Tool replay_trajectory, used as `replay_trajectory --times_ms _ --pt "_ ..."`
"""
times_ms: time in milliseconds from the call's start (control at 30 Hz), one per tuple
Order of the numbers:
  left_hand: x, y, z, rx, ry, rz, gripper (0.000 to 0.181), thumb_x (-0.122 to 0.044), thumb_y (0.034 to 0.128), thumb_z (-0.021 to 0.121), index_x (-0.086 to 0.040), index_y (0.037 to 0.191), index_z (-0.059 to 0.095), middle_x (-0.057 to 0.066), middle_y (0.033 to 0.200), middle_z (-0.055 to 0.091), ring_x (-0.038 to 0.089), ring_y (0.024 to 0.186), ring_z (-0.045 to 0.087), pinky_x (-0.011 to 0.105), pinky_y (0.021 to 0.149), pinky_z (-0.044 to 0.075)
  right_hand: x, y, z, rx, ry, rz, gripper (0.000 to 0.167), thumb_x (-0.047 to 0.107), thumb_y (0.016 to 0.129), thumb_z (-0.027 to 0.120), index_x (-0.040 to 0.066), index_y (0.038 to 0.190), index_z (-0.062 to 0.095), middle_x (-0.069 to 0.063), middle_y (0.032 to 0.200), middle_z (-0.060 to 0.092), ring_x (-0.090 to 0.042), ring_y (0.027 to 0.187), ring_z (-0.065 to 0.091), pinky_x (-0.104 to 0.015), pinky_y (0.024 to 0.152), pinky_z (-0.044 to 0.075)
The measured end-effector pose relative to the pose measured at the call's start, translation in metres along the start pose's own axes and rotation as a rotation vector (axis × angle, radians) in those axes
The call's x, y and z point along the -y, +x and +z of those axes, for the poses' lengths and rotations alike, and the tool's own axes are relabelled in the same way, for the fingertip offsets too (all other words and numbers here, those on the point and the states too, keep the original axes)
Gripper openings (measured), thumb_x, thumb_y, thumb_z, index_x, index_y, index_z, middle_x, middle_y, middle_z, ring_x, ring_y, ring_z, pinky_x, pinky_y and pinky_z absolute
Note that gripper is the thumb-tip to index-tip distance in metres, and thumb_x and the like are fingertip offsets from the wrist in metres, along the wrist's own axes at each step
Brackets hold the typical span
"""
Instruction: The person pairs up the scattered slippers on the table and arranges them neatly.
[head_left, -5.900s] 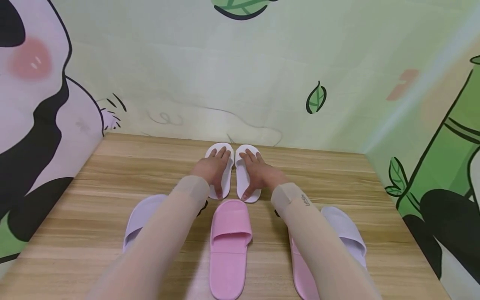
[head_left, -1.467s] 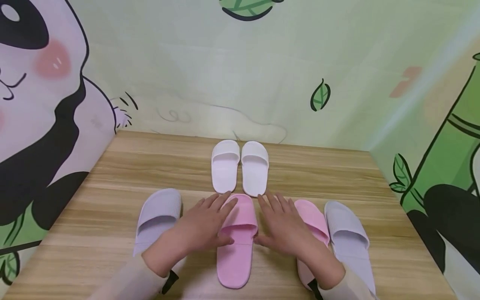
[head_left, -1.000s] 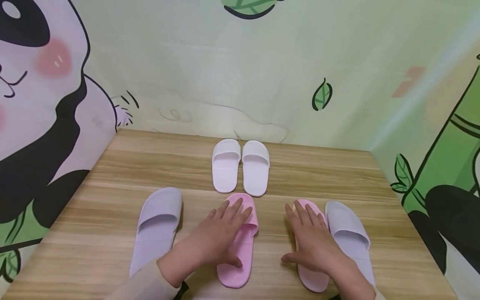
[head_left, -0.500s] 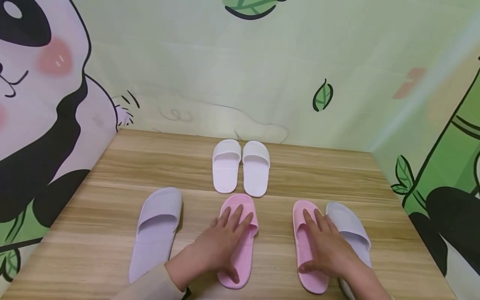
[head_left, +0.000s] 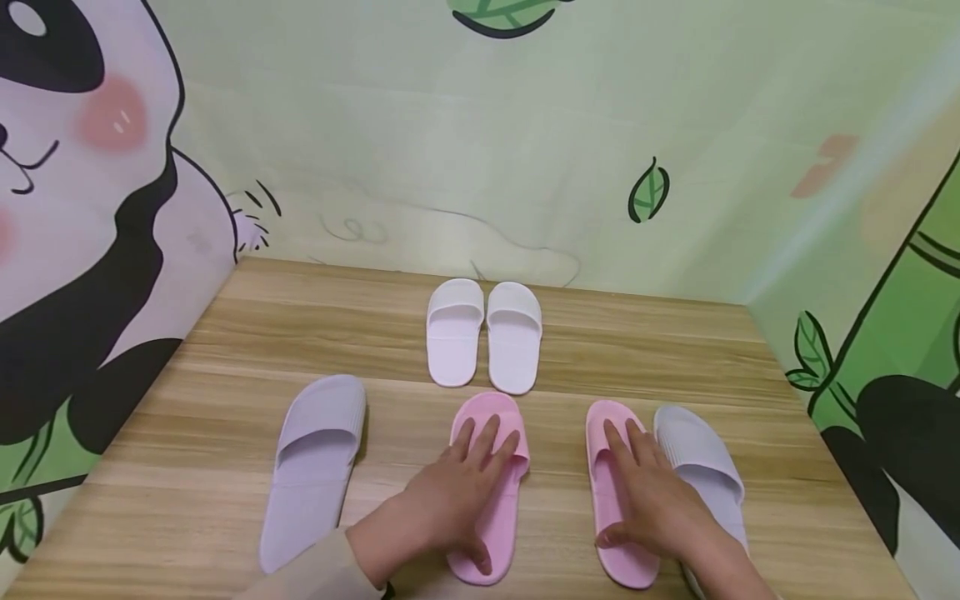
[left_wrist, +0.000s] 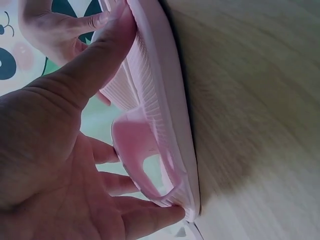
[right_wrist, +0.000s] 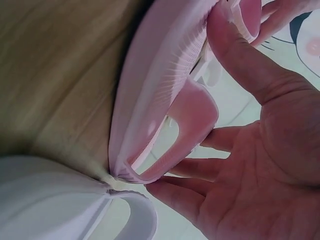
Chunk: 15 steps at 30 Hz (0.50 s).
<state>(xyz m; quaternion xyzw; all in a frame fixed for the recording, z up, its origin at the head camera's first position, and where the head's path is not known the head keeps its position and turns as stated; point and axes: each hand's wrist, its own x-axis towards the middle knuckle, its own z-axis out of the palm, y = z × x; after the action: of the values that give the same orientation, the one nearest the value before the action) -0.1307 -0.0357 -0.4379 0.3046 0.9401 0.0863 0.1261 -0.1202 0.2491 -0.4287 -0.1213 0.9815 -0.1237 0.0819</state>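
My left hand (head_left: pixel 450 500) lies over the left pink slipper (head_left: pixel 504 512), fingers spread on its strap and thumb at the heel end. In the left wrist view the thumb touches that slipper's (left_wrist: pixel 172 100) edge, and nearly straight fingers reach its strap. My right hand (head_left: pixel 656 492) rests on the other pink slipper (head_left: pixel 609 492) in the same way. In the right wrist view nearly straight fingers meet the strap of this slipper (right_wrist: pixel 145 85), with the thumb at its heel edge. A gap of bare floor separates the pink slippers.
Two white slippers (head_left: pixel 455 346) (head_left: pixel 514 350) stand side by side near the back wall. A lilac slipper (head_left: pixel 307 492) lies far left; its mate (head_left: pixel 701 454) sits right beside the right pink one. Panda-painted walls enclose the wooden floor (head_left: pixel 337 321).
My hands left the white slippers and came back to the pink ones. The right hand moved right onto its slipper. Lately the left pink slipper has slid slightly right with my left hand.
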Motion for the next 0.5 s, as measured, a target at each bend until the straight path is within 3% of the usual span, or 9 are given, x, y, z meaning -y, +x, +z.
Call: replay_trajectory --times_ms 500 --pt "-0.018 0.010 -0.003 0.004 0.051 0.008 0.152 -0.065 0.0482 0.094 -0.012 0.167 0.015 0.022 0.173 0.013 0.052 0.155 0.022 0.053 0.120 0.041 0.000 -0.001 0.001 -0.008 -0.006 -0.014 0.142 0.046 0.053 0.100 0.004 0.164 0.022 -0.036 0.165 0.021 -0.062 0.147 0.028 -0.070 0.107 0.044"
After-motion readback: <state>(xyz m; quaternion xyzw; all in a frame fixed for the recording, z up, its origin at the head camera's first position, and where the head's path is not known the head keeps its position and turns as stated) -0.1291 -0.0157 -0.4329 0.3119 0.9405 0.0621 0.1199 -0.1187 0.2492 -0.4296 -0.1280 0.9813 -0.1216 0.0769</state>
